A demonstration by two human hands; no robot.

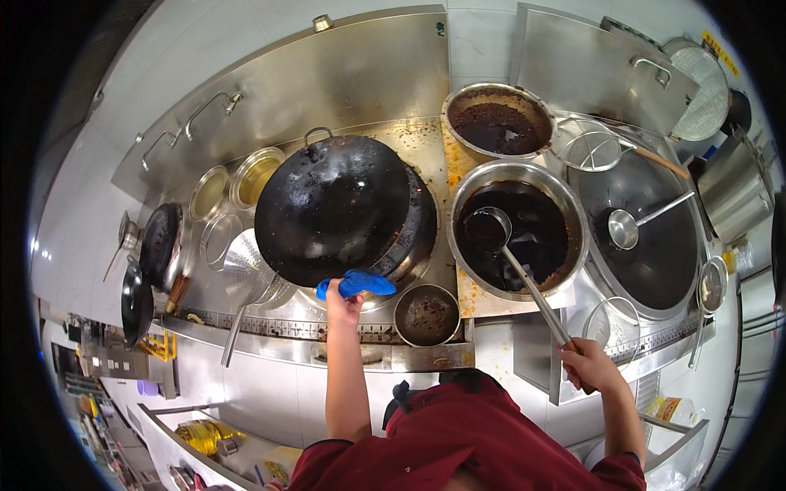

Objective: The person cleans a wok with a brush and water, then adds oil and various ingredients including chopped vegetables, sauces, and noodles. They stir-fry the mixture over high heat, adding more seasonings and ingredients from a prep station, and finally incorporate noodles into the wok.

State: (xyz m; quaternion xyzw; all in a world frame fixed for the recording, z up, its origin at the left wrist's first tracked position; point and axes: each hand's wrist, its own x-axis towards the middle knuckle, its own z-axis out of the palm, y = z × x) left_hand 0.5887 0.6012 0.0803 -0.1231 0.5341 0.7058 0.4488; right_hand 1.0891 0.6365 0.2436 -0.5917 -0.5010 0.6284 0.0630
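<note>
My left hand (345,307) grips a folded blue cloth (356,283) against the near rim of a large black wok (334,208). The wok sits tilted over the stove's round burner ring, its inside bare and glossy. In my right hand (586,365) is the wooden handle of a long steel ladle (533,279). The ladle's bowl rests in dark brown liquid (540,212) inside a wide steel basin (581,245), to the right of the wok. Dark liquid shows in the ladle's bowl too. A small stained pan (427,316) stands near the stove's front edge, below the wok.
Behind the basin is a second steel basin (451,132) with dark, grainy sauce. A mesh strainer (589,147) and a small ladle (623,228) lie over another wok (651,270) at right. A perforated skimmer (245,264), two pots of liquid and a faucet (206,110) are at left.
</note>
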